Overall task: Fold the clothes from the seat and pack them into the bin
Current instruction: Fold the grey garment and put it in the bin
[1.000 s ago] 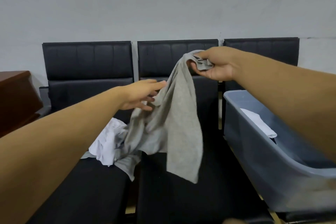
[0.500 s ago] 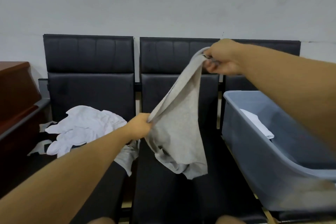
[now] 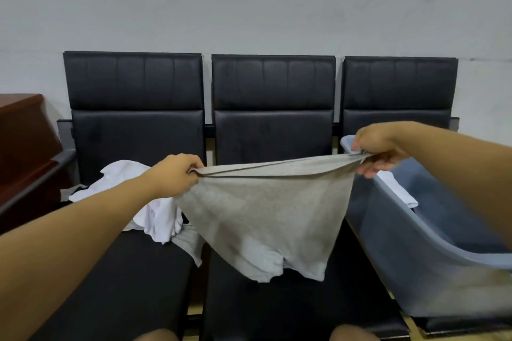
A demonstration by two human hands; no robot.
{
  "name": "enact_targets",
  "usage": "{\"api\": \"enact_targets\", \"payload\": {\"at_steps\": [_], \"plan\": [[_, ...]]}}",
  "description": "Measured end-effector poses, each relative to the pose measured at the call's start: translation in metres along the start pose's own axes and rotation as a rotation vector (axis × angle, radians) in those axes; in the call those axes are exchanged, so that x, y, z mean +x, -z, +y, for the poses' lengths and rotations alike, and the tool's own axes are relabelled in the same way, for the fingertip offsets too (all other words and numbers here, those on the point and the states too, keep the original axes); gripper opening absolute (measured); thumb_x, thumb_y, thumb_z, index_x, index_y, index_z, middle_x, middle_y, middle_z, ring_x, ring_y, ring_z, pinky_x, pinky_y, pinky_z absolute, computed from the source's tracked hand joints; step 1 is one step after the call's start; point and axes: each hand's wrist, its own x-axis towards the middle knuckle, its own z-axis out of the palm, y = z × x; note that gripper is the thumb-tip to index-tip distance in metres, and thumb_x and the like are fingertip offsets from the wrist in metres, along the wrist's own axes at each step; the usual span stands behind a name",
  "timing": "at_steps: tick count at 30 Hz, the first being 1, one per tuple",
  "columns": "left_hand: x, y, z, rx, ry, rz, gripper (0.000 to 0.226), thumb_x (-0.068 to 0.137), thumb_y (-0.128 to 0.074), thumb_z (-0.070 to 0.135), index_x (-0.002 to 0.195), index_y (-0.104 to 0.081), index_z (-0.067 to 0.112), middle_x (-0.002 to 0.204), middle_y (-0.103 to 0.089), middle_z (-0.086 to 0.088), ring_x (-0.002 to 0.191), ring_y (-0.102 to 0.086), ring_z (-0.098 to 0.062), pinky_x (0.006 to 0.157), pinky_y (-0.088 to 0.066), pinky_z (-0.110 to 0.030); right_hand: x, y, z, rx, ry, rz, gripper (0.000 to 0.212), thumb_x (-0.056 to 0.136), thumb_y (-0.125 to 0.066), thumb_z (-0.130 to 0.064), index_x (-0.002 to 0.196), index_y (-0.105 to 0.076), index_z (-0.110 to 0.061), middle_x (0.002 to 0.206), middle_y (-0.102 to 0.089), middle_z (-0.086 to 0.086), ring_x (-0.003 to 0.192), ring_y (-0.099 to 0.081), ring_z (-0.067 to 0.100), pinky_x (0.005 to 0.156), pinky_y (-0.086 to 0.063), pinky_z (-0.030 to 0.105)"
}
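Grey fabric, a grey garment (image 3: 266, 216), is being held stretched out in the air over the middle seat (image 3: 299, 310) of a black three-seat bench. Its top edge is being pulled nearly straight between the two hands, and the rest is being left to hang down in a rough triangle, with the lowest folds hanging just above the seat cushion. The left end of that edge is being gripped by the left hand (image 3: 173, 176), whose fingers are being kept curled tightly round the bunched cloth. The right end is being pinched by the right hand (image 3: 378, 147) between thumb and forefinger, while the remaining fingers are being held loosely spread beneath the cloth.

A crumpled pile of white clothes (image 3: 155, 210) is being left on the left seat (image 3: 116, 279), behind and below the left forearm, with a pale grey piece trailing from it towards the gap between the seats. A blue-grey plastic bin (image 3: 410, 271) is being carried by the right seat, tilted, with its near wall just beside the hanging garment. Inside it a white folded item (image 3: 399, 191) is being partly hidden by the right hand and arm. A brown wooden cabinet (image 3: 25, 144) is being shown at the far left edge, and a pale wall (image 3: 249, 3) is being shown behind the bench. Two knees are being glimpsed along the bottom edge.
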Motion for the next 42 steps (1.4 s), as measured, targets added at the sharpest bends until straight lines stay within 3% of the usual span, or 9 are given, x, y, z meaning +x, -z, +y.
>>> {"api": "enact_targets", "payload": {"at_steps": [4,9,14,20,23,27,36,39,42], "plan": [[-0.006,0.006,-0.006,0.388,0.039,-0.076,0.015,0.089,-0.05,0.012,0.084,-0.053,0.026,0.079,-0.061,0.002,0.066,-0.058,-0.018,0.065,-0.054,-0.037,0.0,0.003,0.016,0.331,0.148,-0.106,0.029,0.106,-0.044,-0.017,0.114,-0.07,-0.006,0.086,-0.076,0.013,0.063,-0.072,0.02,0.046,-0.053,0.021],[-0.01,0.013,-0.02,0.348,0.111,-0.048,0.028,0.085,-0.051,0.002,0.071,-0.047,0.026,0.075,-0.058,0.0,0.074,-0.057,-0.026,0.057,-0.038,-0.032,0.0,0.01,0.03,0.545,0.202,-0.455,0.031,0.1,-0.041,-0.005,0.13,-0.047,-0.005,0.126,-0.068,0.023,0.115,-0.069,0.033,0.083,-0.061,0.031],[-0.01,0.017,-0.026,-0.016,0.164,0.039,0.03,0.079,-0.047,-0.008,0.075,-0.067,0.015,0.061,-0.069,0.0,0.063,-0.066,-0.014,0.057,-0.045,-0.024,0.008,0.004,0.038,0.326,0.258,-0.544,0.043,0.089,-0.061,0.013,0.131,-0.053,0.01,0.132,-0.066,0.02,0.126,-0.063,0.028,0.094,-0.057,0.031],[-0.012,0.014,-0.04,0.076,0.171,-0.004,0.025,0.089,-0.049,0.007,0.083,-0.071,0.017,0.081,-0.07,-0.004,0.076,-0.062,-0.023,0.061,-0.046,-0.026,0.021,-0.012,0.044,0.221,0.306,-0.645,0.051,0.086,-0.059,0.02,0.134,-0.056,0.003,0.139,-0.062,0.015,0.132,-0.058,0.024,0.108,-0.047,0.038],[-0.011,0.013,-0.051,0.034,0.163,-0.024,0.023,0.097,-0.059,0.026,0.078,-0.069,0.019,0.075,-0.067,0.0,0.071,-0.062,-0.017,0.062,-0.045,-0.027,0.017,-0.02,0.037,0.18,0.357,-0.503,0.028,0.1,-0.057,-0.01,0.126,-0.064,-0.005,0.13,-0.07,0.006,0.122,-0.065,0.019,0.099,-0.054,0.033],[-0.009,0.006,-0.063,-0.077,0.148,-0.056,0.03,0.1,-0.061,0.029,0.073,-0.066,0.016,0.067,-0.064,0.001,0.067,-0.064,-0.022,0.064,-0.052,-0.029,0.017,-0.026,0.028,0.245,0.423,-0.318,0.055,0.104,-0.04,-0.049,0.122,-0.065,-0.004,0.114,-0.076,0.011,0.105,-0.073,0.026,0.08,-0.047,0.033],[-0.005,0.001,-0.061,-0.203,0.137,-0.081,0.029,0.102,-0.058,0.03,0.08,-0.067,0.013,0.078,-0.062,-0.006,0.065,-0.06,-0.016,0.057,-0.048,-0.016,0.034,-0.04,0.029,0.156,0.677,0.409,0.063,0.104,-0.036,-0.056,0.105,-0.066,-0.001,0.098,-0.065,0.017,0.083,-0.06,0.023,0.081,-0.049,0.037],[-0.004,0.005,-0.063,-0.128,0.111,-0.114,0.033,0.101,-0.058,0.03,0.074,-0.064,0.012,0.069,-0.059,0.002,0.06,-0.056,-0.01,0.057,-0.045,-0.014,0.027,-0.036,0.028,0.514,0.681,0.096,0.043,0.103,-0.05,-0.038,0.107,-0.071,-0.002,0.096,-0.067,0.014,0.083,-0.063,0.019,0.064,-0.057,0.028],[-0.006,0.004,-0.06,-0.085,0.092,-0.274,0.043,0.1,-0.059,0.038,0.071,-0.055,0.006,0.066,-0.052,0.003,0.061,-0.053,-0.011,0.066,-0.047,-0.019,0.025,-0.034,0.032,0.437,0.47,-0.337,0.035,0.102,-0.054,-0.025,0.119,-0.067,0.003,0.112,-0.074,0.014,0.099,-0.073,0.024,0.076,-0.062,0.027]]}}
